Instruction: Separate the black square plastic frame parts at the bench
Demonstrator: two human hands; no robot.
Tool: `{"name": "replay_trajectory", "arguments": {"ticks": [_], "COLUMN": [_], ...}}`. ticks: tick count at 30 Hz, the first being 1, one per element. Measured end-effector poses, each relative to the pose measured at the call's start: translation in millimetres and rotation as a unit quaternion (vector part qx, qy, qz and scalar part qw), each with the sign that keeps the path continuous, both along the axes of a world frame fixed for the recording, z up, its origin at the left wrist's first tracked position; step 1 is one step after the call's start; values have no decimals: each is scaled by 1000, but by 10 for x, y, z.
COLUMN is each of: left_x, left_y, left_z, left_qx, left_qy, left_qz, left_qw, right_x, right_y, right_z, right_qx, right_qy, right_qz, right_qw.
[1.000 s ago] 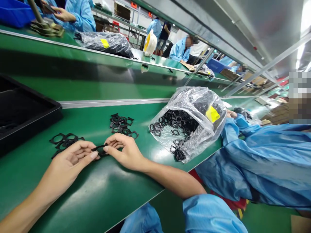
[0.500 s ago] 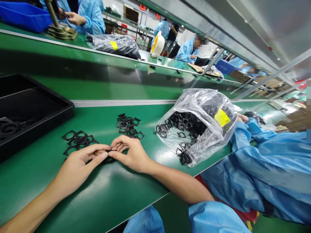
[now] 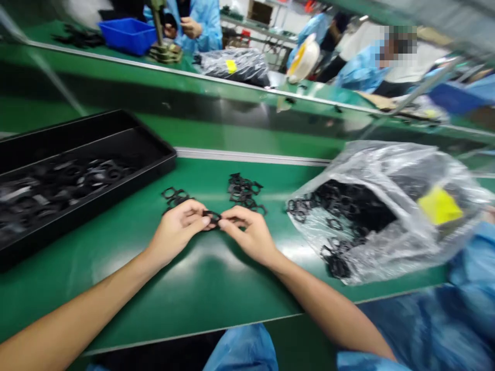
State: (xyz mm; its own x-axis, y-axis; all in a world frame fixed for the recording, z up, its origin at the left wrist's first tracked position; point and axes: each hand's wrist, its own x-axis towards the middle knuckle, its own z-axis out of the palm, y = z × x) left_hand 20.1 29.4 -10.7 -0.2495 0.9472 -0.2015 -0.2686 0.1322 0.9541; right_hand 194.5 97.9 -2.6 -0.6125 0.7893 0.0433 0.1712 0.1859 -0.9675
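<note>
Between my hands, just above the green tabletop, is a small black ring-shaped part. My left hand pinches its left side with thumb and fingers. On its right side, the thumb and fingertips of my right hand close on the same part. Behind my left hand lies a small group of black ring parts, partly covered by the fingers. Another heap of black frame-like parts lies just beyond my right hand.
A long black tray holding many dark parts stands at the left. To the right, an open clear plastic bag with a yellow label spills black parts. Across the divider are a blue bin, another bag and people in blue smocks.
The view has swung left, so more of the tray and its contents shows. My hands still hold the part together, and its ring shape is now more visible.
</note>
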Motion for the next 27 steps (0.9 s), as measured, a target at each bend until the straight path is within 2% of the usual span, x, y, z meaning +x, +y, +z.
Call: {"name": "replay_trajectory", "arguments": {"ticks": [6, 12, 15, 18, 22, 27], "left_x": [-72, -106, -114, -118, -118, -131], "left_y": [105, 115, 109, 102, 100, 116], "left_z": [-57, -61, -50, -33, -18, -34], "left_qx": [48, 67, 60, 62, 60, 48], "left_qy": [-24, -76, -64, -48, -53, -75], "left_qz": [-23, -64, -63, -52, -54, -60], "left_qw": [998, 993, 994, 996, 995, 994], "right_x": [-43, -41, -47, -49, -40, -47], "right_y": [123, 108, 109, 125, 138, 134], "right_z": [8, 35, 69, 110, 145, 129], "right_qx": [2, 12, -48, -119, -136, -134], "right_qy": [24, 26, 39, 47, 40, 32], "right_qz": [6, -12, -14, 15, 44, 25], "right_qw": [1000, 1000, 998, 992, 989, 990]}}
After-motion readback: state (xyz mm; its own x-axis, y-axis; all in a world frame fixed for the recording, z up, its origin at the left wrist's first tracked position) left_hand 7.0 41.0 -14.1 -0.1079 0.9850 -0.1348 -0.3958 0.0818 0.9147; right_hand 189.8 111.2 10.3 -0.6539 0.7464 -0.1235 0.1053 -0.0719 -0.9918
